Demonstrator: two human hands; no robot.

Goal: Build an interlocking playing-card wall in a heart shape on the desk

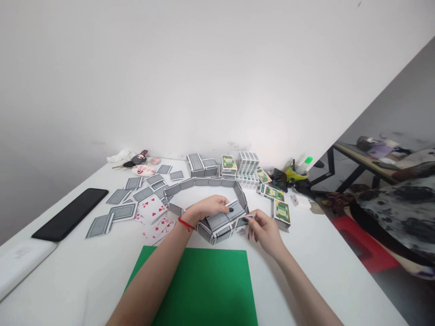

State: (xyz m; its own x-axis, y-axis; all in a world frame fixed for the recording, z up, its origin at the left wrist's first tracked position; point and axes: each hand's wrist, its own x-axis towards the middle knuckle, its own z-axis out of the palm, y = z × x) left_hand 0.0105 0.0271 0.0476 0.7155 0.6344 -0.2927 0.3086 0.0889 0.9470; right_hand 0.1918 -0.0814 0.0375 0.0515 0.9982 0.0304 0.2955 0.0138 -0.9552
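Observation:
A ring of folded playing cards [207, 182] with grey patterned backs stands on the white table, and its near right side is a thicker block of cards [217, 220]. My left hand [212, 206], with a red string at the wrist, reaches over this block. Its thumb presses on the top, and its other fingers are partly hidden behind. On the block's right side, my right hand [267, 231] pinches the edge of a playing card [242, 222] between thumb and forefinger. That card touches the block; whether it is tucked in cannot be made out.
Loose playing cards [124, 211] lie to the left, some face up. Card boxes [249, 163] are stacked at the back, beside folded-card blocks [200, 166]. A green sheet [204, 285] lies in front. A black phone [71, 214] rests far left; a yellow pen holder [297, 172] stands right.

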